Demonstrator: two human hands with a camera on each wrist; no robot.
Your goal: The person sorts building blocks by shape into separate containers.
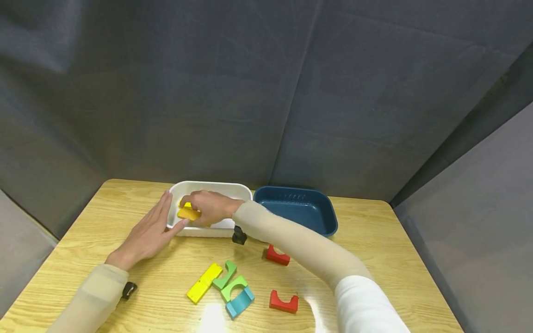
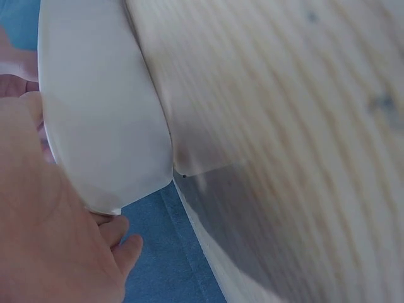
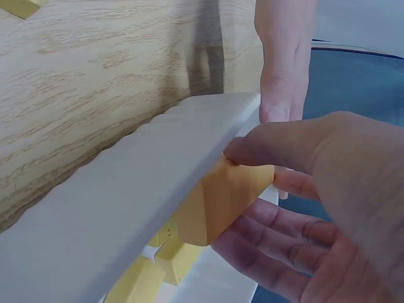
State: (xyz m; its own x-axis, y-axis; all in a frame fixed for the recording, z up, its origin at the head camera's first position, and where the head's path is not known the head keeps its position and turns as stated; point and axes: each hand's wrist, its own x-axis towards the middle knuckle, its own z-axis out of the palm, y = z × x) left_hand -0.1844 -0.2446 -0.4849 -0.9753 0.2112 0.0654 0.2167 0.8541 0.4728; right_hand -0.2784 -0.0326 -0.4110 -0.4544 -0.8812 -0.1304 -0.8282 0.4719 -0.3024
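Note:
In the head view my right hand [image 1: 211, 206] reaches into a white plastic basket [image 1: 225, 232]. Its thumb and fingers grip an orange block [image 3: 221, 199], which looks wedge-shaped in the right wrist view. Beneath it, yellow blocks [image 3: 178, 255] lie in the basket. My left hand [image 1: 146, 231] rests against the basket's left end, fingers fairly straight along the rim and thumb stretched to the front corner. The left wrist view shows that hand [image 2: 50, 221] beside the basket's white wall [image 2: 107, 107].
A dark blue basket [image 1: 291, 189] stands right of the white one. Nearer on the wooden table lie a long yellow piece [image 1: 205, 283], green arches [image 1: 234, 286], a blue block [image 1: 240, 303] and red arches [image 1: 283, 303]. Grey curtain [image 1: 208, 92] hangs behind.

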